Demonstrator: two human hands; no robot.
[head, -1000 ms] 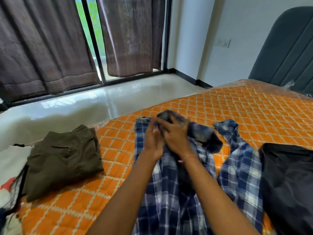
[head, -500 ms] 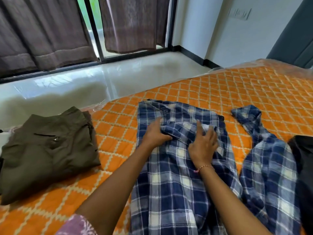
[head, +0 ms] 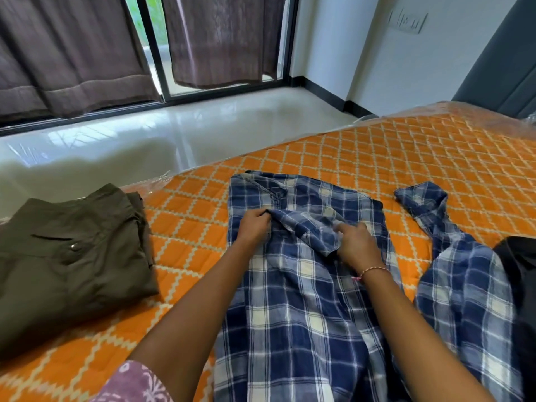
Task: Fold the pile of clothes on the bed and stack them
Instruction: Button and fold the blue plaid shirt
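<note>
Left hand (head: 255,226) curled, pinching; right hand (head: 355,245) curled, forefinger extended.

One head-worn wide-angle view looks forward and down, close over the bed (head: 377,158), with curtains (head: 72,53) across the frame's top.

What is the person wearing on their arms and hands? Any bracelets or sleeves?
Both forearms are bare, with no gloves or rings that I can see. The right hand has a thin pink and red thread bracelet tied round the wrist. The left hand wears nothing. Near the left elbow, a purple sleeve with a white flowery print peeks in at the bottom edge.
</note>
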